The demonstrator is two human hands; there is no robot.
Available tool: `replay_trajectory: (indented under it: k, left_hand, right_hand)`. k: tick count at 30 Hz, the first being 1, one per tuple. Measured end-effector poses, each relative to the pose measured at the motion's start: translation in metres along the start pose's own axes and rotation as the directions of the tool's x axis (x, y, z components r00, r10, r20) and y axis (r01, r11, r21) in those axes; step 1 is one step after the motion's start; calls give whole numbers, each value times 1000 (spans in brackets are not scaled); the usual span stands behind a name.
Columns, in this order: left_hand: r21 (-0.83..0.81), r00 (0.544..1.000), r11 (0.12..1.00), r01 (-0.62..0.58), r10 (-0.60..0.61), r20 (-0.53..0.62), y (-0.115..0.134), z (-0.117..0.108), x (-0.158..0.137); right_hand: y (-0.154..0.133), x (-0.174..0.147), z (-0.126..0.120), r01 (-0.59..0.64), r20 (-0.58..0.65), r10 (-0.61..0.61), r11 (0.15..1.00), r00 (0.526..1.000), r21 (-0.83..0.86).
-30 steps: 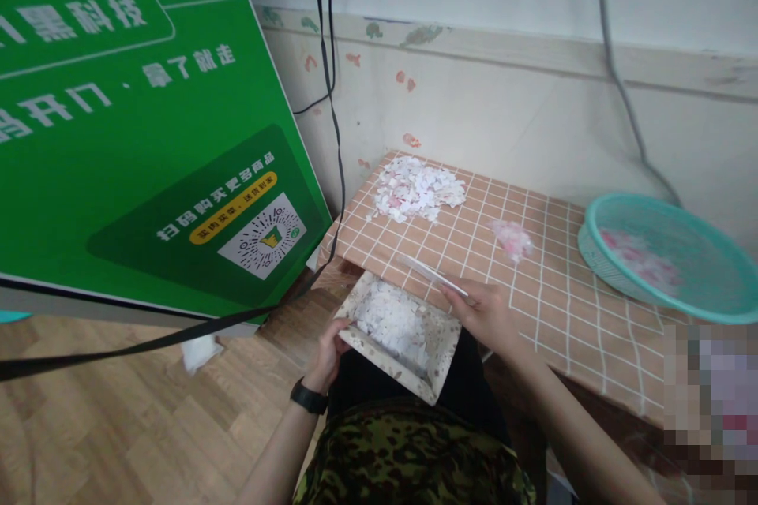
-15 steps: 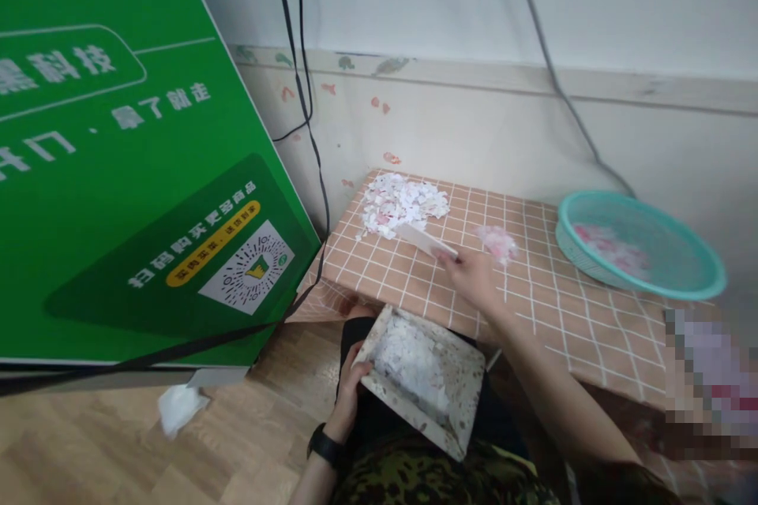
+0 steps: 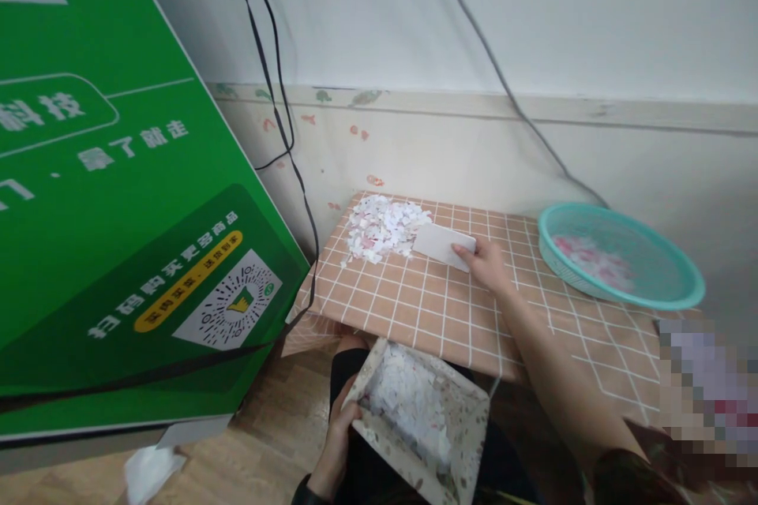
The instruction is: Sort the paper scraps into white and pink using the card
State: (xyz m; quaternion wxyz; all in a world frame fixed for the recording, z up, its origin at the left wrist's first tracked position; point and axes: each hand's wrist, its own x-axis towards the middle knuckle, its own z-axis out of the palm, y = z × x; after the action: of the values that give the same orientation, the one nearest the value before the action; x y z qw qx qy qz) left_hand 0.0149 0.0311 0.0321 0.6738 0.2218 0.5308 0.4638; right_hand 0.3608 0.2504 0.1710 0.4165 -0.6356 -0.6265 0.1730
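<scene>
My right hand [image 3: 484, 262] grips a flat white card [image 3: 441, 244] by its right end, just above the checked tablecloth. The card's left end is beside a pile of torn paper scraps [image 3: 384, 225], mostly white with some pink. My left hand [image 3: 337, 434] is closed round the left rim of a shallow, stained rectangular box [image 3: 474, 410]. It is tilted over my lap, below the table's front edge. White paper scraps [image 3: 408, 390] cover much of its bottom.
A turquoise plastic basket [image 3: 663, 272] with pink and white scraps stands on the table [image 3: 379, 300] to the right. Beyond it is a blurred-out object [image 3: 704, 379]. A large green sign [image 3: 118, 252] and a hanging black cable [image 3: 302, 173] flank the left. White plastic [image 3: 151, 473] lies on the floor.
The card has turned from nearly edge-on to showing its broad face. A small pink scrap pile near my right hand no longer shows. My view has shifted; the left hand still holds the box.
</scene>
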Motion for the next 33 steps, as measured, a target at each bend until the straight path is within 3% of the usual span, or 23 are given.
replay_trajectory:
  k: [4, 8, 13, 21, 26, 33]
  left_hand:
    - [1, 997, 998, -63, 63, 54, -2, 1, -1]
    - [-30, 991, 996, -86, 89, 104, -2, 11, -3]
    - [-87, 997, 994, -69, 73, 37, -16, 28, 6]
    - [-147, 1000, 989, -2, 0, -11, -38, 32, 20]
    - [-161, 998, 985, 57, -55, 14, -38, 35, 22]
    - [-190, 998, 980, 53, -49, 26, -46, 34, 19]
  right_hand:
    - [8, -2, -1, -20, 85, 10, 993, 996, 115]
    - [7, -4, 1, -80, 91, 63, 978, 994, 194]
    - [2, -9, 9, -168, 199, 107, 930, 974, 326]
    - [1, -10, 11, -224, 141, 179, 864, 974, 451]
    - [-6, -15, 19, -213, 224, 109, 830, 969, 515]
    - [-14, -22, 24, -132, 254, -4, 844, 967, 519]
